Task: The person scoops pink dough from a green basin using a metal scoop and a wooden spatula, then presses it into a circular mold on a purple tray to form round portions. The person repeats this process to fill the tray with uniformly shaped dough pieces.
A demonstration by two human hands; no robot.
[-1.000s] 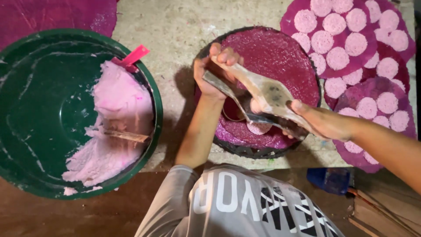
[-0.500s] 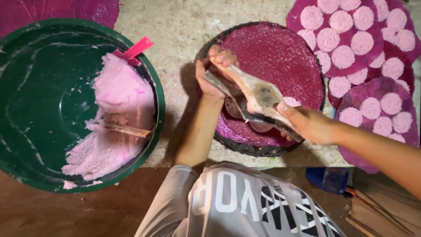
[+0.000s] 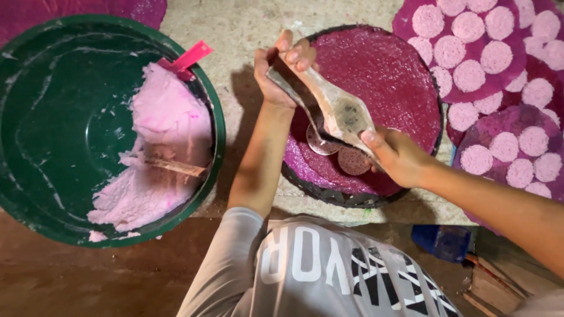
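Both my hands hold a long wooden two-paddle press [image 3: 339, 111] over a round woven tray [image 3: 329, 196] covered in magenta cloth. My left hand [image 3: 285, 67] grips the press's far end at the tray's left rim. My right hand [image 3: 395, 155] grips its near end. Under the paddles show a pale round plate [image 3: 320, 142] and a dark dimpled disc [image 3: 354, 160]. A green basin [image 3: 35, 117] on the left holds pink dough [image 3: 170, 123].
A wooden stick [image 3: 173, 167] lies in the dough and a pink plastic scraper [image 3: 191, 57] leans on the basin's rim. Magenta sheets with several pink dough rounds [image 3: 470, 76] lie at the right. A blue object [image 3: 443, 240] sits near the bottom right.
My left hand has lifted the press's far end toward the tray's far-left rim. The pale pink round seen beneath it before is gone; a dark dimpled disc shows there now.
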